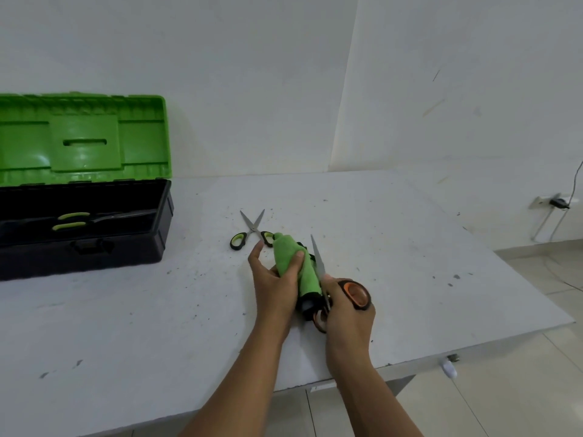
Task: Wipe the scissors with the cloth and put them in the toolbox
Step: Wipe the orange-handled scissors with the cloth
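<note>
Gripping the orange scissors [344, 291] by their handles, the right hand [347, 323] held them just right of the cloth [298, 266], fingers curled round the orange-and-black loops, with one bare blade pointing up and away from the person, toward the back wall. The scissors stood open: their other blade seemed to lie inside the cloth, though the fold hid it. The left hand [274, 285] pinched the green cloth round that hidden part, thumb pressed on the near face, the other fingers mostly behind it, and the forefinger stuck out straight on the left, touching nothing. So the long axis of the scissors ran near to far, handles toward the person, tips away, and the cloth lay directly left of the bare blade, touching it or nearly so. Wiping looked to be in hand, not finished. The toolbox [94, 222] stood well to the left of the cloth and somewhat farther back, lid raised, with one green-handled pair [94, 219] already lying in its black tray. The left hand was the nearer to it, yet the right held the handles. A second green-handled pair [252, 230] lay open on the table [410, 247] just behind the cloth, one handle loop touching it or hidden by it.
</note>
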{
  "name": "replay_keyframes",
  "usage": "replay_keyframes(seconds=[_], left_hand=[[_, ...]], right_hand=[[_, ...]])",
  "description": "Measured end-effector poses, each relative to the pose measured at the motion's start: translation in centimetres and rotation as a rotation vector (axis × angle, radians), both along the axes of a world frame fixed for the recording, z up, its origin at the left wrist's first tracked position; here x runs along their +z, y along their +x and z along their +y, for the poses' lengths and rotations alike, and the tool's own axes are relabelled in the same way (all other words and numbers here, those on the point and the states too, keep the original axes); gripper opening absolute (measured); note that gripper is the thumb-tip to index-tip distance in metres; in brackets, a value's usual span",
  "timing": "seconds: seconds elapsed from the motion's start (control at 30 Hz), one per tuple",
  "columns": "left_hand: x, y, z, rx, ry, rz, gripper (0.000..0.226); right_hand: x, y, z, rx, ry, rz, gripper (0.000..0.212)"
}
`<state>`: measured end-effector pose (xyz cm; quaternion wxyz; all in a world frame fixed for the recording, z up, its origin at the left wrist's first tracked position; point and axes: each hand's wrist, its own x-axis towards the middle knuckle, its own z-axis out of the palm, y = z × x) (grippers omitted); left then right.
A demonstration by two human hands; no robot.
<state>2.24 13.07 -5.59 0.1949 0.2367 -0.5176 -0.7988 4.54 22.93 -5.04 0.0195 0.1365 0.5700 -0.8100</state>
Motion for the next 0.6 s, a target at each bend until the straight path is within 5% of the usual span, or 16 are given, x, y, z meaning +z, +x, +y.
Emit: replay_keyframes(seconds=[0.13,0.43,0.6], left_hand=[[-0.2,1.1,0.5,-0.221,-0.155,0.012,0.083],[-0.3,0.1,0.0,0.061,0.060,0.028,0.079],[-0.5,1.1,0.4,-0.145,-0.104,0.030,0.077]], right_hand=[[-0.2,-0.7,0.4,-0.019,-0.043,-0.051,0.018],[-0.6,-0.5,0.6,0.079,-0.002,0.009,0.018],[-0.8,-1.0,0.9,0.032,-0.073,-0.051,0.026]])
